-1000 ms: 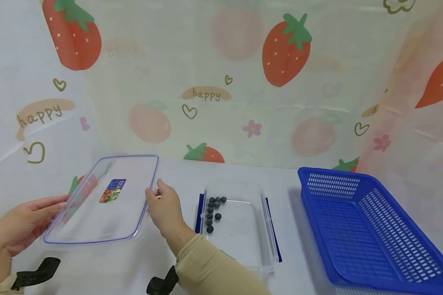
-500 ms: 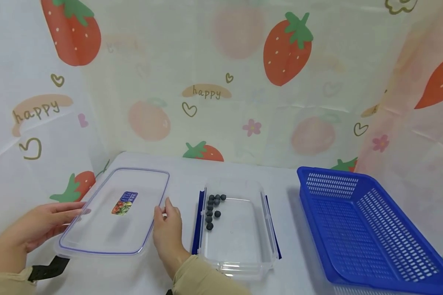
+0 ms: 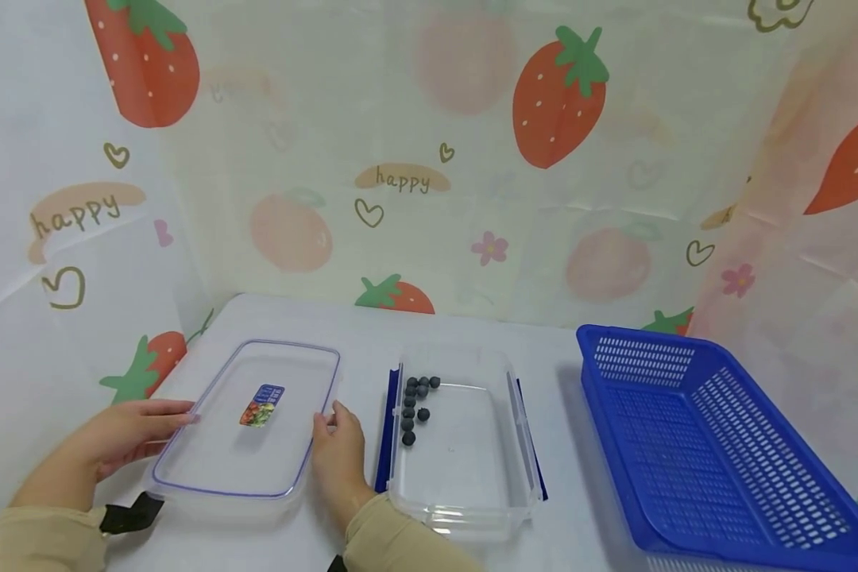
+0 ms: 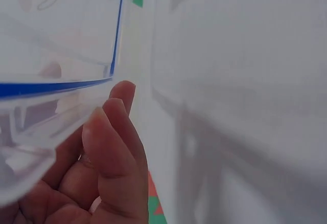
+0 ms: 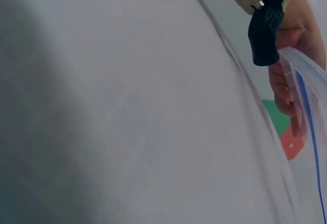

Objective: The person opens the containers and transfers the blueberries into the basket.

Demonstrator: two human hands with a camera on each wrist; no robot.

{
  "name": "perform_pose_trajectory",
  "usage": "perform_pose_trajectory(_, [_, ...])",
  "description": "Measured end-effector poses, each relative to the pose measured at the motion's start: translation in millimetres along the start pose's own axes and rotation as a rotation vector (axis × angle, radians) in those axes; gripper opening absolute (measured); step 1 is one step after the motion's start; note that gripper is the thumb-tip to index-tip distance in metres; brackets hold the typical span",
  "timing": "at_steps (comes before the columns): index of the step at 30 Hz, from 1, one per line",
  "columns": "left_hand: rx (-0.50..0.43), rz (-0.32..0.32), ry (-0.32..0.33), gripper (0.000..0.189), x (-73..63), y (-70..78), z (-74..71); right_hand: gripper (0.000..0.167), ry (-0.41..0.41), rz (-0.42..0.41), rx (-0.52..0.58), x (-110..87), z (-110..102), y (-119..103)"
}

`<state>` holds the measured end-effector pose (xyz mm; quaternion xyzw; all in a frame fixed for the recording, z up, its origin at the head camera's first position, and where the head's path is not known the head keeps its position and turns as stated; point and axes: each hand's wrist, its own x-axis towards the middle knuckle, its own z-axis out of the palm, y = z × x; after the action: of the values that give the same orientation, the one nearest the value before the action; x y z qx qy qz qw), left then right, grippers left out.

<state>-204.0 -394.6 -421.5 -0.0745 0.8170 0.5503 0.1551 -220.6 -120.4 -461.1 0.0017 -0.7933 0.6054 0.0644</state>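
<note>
Clear plastic, rimmed in blue, spans your two hands: you hold the lid (image 3: 229, 453) to the left of the box (image 3: 457, 516), hands well apart, your left hand (image 3: 132, 433) gripping the edge farther from the box and your right hand (image 3: 339, 457) pinching the nearer one. The grip on opposite long sides looks meant to balance the broad, thin piece; whether its underside touches the table cannot be told. The box's blue flaps (image 3: 386, 437) stand out from its sides, leaving the top open over dark berries (image 3: 408, 413), most along its left wall. To the right of the box, well apart, sits a blue basket (image 3: 686, 461), apparently placed within your right hand's reach. Beneath the box spreads a white table (image 3: 565, 485); behind it hangs a pale cloth (image 3: 400, 95) printed with strawberries, hearts and "happy".
</note>
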Motion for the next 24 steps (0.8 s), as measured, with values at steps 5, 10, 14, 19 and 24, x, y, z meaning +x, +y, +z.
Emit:
perform_pose_trajectory(5, [0.012,-0.013,0.017,0.061,6.3,-0.3,5.2,0.039,-0.011,0.003,-0.039,4.4,-1,7])
perform_pose_trajectory(10, [0.016,-0.024,0.001,0.06,9.1,-5.6,8.2,0.038,-0.037,-0.005,-0.048,3.6,-2,6])
perform_pose_trajectory(14, [0.012,-0.008,-0.023,0.06,9.4,-10.6,8.6,0.041,-0.058,-0.004,-0.05,1.6,-3,4])
perform_pose_trajectory(19, [-0.014,0.003,-0.052,0.057,10.0,-13.8,8.1,0.045,-0.082,0.037,-0.036,0.6,-4,3])
perform_pose_trajectory(24, [-0.045,0.004,-0.057,0.057,10.8,-13.7,9.0,0.047,-0.097,0.058,-0.013,0.2,-5,1])
